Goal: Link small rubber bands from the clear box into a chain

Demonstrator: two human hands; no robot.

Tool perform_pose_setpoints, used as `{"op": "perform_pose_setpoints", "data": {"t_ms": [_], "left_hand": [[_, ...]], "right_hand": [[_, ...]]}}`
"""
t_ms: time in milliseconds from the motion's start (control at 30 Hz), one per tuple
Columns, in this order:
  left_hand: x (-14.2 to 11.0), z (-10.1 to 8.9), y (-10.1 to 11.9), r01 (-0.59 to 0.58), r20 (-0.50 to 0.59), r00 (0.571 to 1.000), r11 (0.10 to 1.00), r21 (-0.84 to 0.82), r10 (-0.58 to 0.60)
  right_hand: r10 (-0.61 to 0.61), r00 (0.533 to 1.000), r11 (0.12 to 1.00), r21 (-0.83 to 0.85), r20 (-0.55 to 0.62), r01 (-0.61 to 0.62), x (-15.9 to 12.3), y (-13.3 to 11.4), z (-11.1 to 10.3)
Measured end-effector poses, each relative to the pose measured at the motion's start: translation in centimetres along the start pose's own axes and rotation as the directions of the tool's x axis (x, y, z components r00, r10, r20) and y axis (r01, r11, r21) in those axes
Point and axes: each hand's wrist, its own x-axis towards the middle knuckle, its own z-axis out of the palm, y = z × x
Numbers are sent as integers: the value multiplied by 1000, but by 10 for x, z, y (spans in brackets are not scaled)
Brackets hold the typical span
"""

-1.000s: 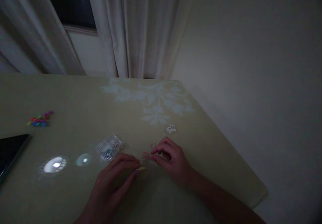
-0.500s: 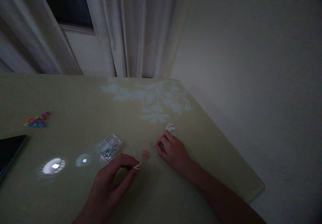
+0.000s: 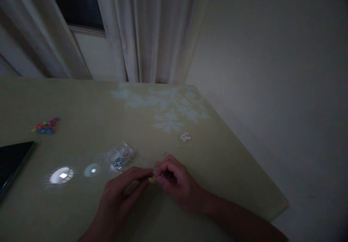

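My left hand [image 3: 121,193] pinches a small yellow piece with thin bar-like strips [image 3: 152,180] between thumb and forefinger. It is too small and dim to name more exactly. My right hand [image 3: 178,180] is closed in a pinch right beside it, fingertips almost touching the yellow piece. Whatever its fingers hold is hidden. Behind the fingertips, a little pile of thin pinkish rings [image 3: 156,165] lies on the table, partly covered by my right hand. Just left of them sits a clear plastic box [image 3: 121,156] with small metal and pinkish rings inside.
A small white cut-out piece [image 3: 185,137] lies beyond my right hand. Far left are a heap of bright coloured bits [image 3: 45,126] and a dark flat tablet-like device [image 3: 15,162]. The table's right edge [image 3: 244,153] runs along the wall; curtains [image 3: 146,31] hang behind.
My right hand has come left and nearer, from beside the loose ring to the yellow piece in my left hand. My left hand has hardly moved. The view has shifted slightly.
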Motion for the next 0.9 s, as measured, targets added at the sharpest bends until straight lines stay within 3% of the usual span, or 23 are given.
{"op": "perform_pose_setpoints", "data": {"t_ms": [167,267,333,467,567,733,900], "left_hand": [[-3,1,0,27,32,999,1000,-12,-27],[-4,0,0,109,-35,993,994,-2,-109],[-5,-1,-1,156,-72,985,988,-12,-157],[-5,-2,-5,189,-120,974,981,-35,-192],[-5,-2,-5,207,-150,965,977,-59,-213],[-3,-4,2,226,-168,957,971,-79,-236],[-4,-3,0,235,-44,970,971,-48,-237]], "right_hand": [[14,999,1000,18,-35,-13,5,6,-2],[-46,996,980,-197,-80,30,11,21,-8],[-80,996,935,-349,-45,59,14,31,-10],[-61,997,873,-487,-42,33,15,40,-13],[-29,996,875,-484,-83,-15,15,35,-17],[11,988,937,-343,-152,-63,16,28,-22],[40,984,975,-210,-174,-77,17,25,-18]]}}
